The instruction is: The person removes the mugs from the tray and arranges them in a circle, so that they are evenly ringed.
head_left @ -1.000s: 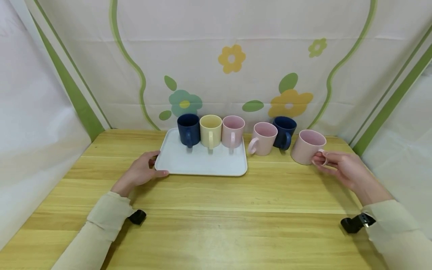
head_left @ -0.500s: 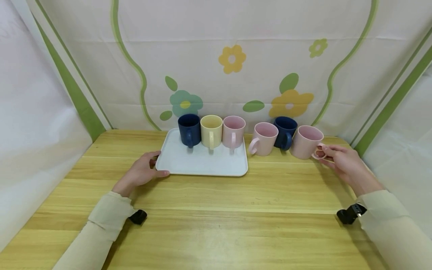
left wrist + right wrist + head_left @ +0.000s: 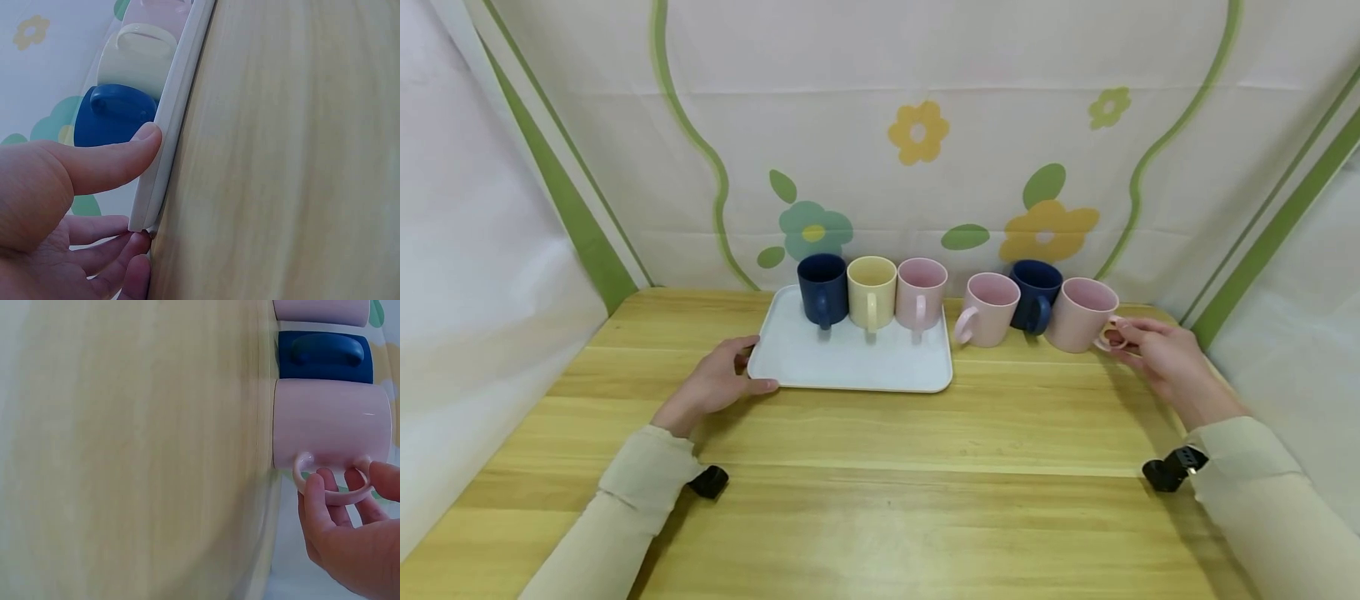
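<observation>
Pink mugs (image 3: 989, 313): three; blue (image 3: 823, 292), two; yellow (image 3: 872, 298), one; your left hand (image 3: 718, 377) grips tray (image 3: 850, 362); right hand (image 3: 1167, 363), end mug (image 3: 1072, 322), shifted toward worktop's (image 3: 887, 508) back edge.

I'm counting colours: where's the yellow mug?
In the head view, the yellow mug stands on the white tray, between a navy mug, left, and a pink mug, right.

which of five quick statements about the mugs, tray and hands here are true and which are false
1. The left hand touches the white tray. True.
2. The right hand holds a yellow mug. False: it holds the rightmost pink mug by its handle.
3. Every mug stands on the tray. False: three are off it.
4. The yellow mug is on the tray. True.
5. The tray holds two blue mugs. False: it holds one blue mug.
</observation>
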A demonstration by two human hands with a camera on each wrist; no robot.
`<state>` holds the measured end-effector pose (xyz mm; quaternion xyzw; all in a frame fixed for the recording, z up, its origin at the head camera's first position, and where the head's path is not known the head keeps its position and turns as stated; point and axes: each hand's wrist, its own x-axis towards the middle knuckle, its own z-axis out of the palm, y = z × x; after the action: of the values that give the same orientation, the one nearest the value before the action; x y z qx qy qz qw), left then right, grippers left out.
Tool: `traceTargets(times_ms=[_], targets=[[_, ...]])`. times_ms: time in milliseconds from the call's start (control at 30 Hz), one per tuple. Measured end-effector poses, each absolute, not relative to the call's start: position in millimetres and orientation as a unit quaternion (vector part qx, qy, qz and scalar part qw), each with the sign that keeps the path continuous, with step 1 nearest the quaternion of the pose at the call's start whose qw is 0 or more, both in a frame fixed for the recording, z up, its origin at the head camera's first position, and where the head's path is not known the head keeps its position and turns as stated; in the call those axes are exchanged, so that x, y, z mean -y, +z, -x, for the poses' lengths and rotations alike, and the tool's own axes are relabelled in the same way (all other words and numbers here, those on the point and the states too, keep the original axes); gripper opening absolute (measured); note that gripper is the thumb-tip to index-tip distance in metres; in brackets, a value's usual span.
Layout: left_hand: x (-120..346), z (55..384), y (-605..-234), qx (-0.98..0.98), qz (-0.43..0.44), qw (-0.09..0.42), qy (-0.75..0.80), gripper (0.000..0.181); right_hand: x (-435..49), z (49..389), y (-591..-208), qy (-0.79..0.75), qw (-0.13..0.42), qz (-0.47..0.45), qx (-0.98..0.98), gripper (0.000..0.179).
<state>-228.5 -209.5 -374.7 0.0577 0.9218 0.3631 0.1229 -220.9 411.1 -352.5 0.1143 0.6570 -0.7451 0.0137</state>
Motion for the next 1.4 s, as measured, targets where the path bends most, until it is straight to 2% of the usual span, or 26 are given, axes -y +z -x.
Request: traceTargets(times_ms=[500, 733, 1067, 1167, 1400], targets=[[211, 228, -374, -0.925, -0.051, 0.122, 0.357, 0.097, -408, 231, -353, -0.724, -0.016, -0.139, -0.675, 0.024], [211, 228, -373, -0.925, -0.05, 0.122, 0.357, 0.096, -405, 230, -350, -0.725, -0.041, -0.151, -0.671, 0.007], [209, 227, -372, -0.922, -0.055, 0.12, 0.363, 0.096, -376, 225, -317, -0.709, -0.143, -0.165, -0.67, 0.031], [209, 227, -372, -0.922, -0.061, 0.115, 0.365, 0.095, -357, 223, -310, -0.717, -0.15, -0.127, -0.669, 0.032], [207, 227, -373, -0.922, -0.051, 0.123, 0.364, 0.095, -302, 221, -306, -0.721, -0.119, -0.057, -0.68, 0.037]])
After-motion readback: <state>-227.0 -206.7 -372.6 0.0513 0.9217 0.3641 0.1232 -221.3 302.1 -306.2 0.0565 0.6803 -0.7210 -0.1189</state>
